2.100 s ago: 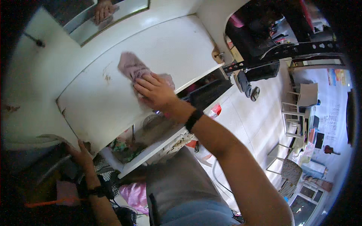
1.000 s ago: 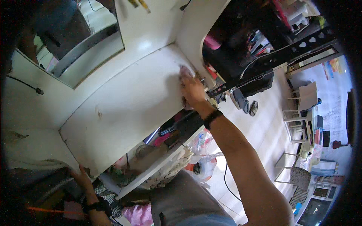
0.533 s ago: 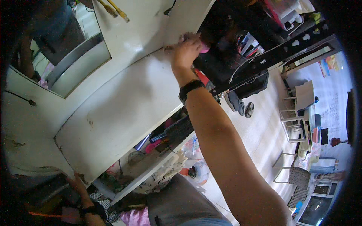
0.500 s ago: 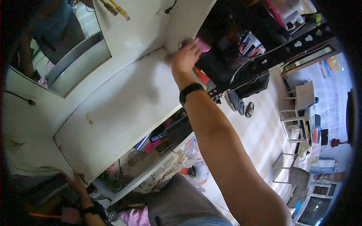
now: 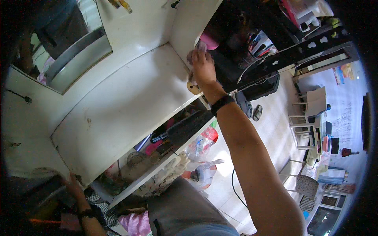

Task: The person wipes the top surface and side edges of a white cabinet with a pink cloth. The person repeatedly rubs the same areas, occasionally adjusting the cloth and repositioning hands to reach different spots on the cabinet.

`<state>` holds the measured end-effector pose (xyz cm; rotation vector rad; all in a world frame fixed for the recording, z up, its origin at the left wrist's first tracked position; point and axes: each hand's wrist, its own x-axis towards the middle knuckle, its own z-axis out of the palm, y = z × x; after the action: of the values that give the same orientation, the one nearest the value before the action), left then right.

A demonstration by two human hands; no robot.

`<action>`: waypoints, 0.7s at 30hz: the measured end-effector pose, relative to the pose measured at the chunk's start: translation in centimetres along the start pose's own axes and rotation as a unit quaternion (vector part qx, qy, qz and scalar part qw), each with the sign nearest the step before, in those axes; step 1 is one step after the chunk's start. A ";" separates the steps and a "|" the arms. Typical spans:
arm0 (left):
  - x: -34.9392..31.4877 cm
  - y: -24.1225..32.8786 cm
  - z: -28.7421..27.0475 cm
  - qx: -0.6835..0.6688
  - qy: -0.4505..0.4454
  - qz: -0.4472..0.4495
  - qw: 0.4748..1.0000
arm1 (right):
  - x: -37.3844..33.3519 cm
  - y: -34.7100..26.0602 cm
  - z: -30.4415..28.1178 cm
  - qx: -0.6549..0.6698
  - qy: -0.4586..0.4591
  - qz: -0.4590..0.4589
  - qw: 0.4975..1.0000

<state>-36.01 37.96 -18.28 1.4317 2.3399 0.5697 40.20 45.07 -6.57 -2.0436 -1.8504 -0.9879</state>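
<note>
My right hand (image 5: 204, 69) is at the far right end of a white shelf top (image 5: 118, 98), against its side panel. Its fingers are curled over a crumpled greyish-pink cloth (image 5: 191, 57), mostly hidden under them. Just below the hand, a tan piece with a dark spot (image 5: 193, 87) shows at the shelf's front corner. My left hand (image 5: 73, 187) is at the near left end of the shelf, in shadow; its fingers do not show clearly. Beneath the shelf an open drawer (image 5: 143, 179) holds several small items, among them a pink one (image 5: 152, 148).
A mirror (image 5: 63, 47) is set in the white back panel. On the right stands a black shelf unit (image 5: 291, 65) with a pink object (image 5: 209, 41), a pen holder (image 5: 249, 59) and loose cables. Plastic bags (image 5: 201, 149) and slippers (image 5: 257, 113) lie on the floor; chairs (image 5: 315, 103) stand farther off.
My right hand has moved from the shelf's back corner toward its front right corner, bringing the cloth along. My left hand stays at the left end. The view has shifted slightly.
</note>
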 end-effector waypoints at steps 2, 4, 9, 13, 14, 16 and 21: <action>-0.3 0.3 -0.7 0.003 -0.008 -0.006 1.000 | -2.9 0.3 -1.0 0.030 -0.102 0.010 0.994; -0.5 0.6 -1.5 0.001 -0.025 -0.019 1.000 | -5.4 0.6 -1.8 0.030 -0.138 0.014 0.990; -1.0 1.9 -0.5 0.004 0.008 -0.004 1.000 | -7.9 2.1 -3.5 -0.011 -0.298 0.063 0.952; -1.5 2.4 1.6 0.057 0.055 0.002 0.997 | -4.5 1.4 -2.9 0.028 -0.396 0.073 0.915; -1.6 2.5 1.4 0.072 0.087 0.010 0.994 | -3.5 0.8 -2.5 0.028 -0.371 0.091 0.924; -1.4 2.8 0.6 0.065 0.060 0.006 0.996 | -1.7 -0.7 -1.4 -0.014 -0.332 0.097 0.938; -2.4 5.1 -3.5 -0.044 -0.123 0.010 0.991 | -1.3 -1.6 0.2 -0.022 -0.213 0.088 0.973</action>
<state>-32.72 37.32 -12.57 1.4006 2.0858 0.4675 38.82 44.47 -7.95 -2.5523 -1.7953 -0.5810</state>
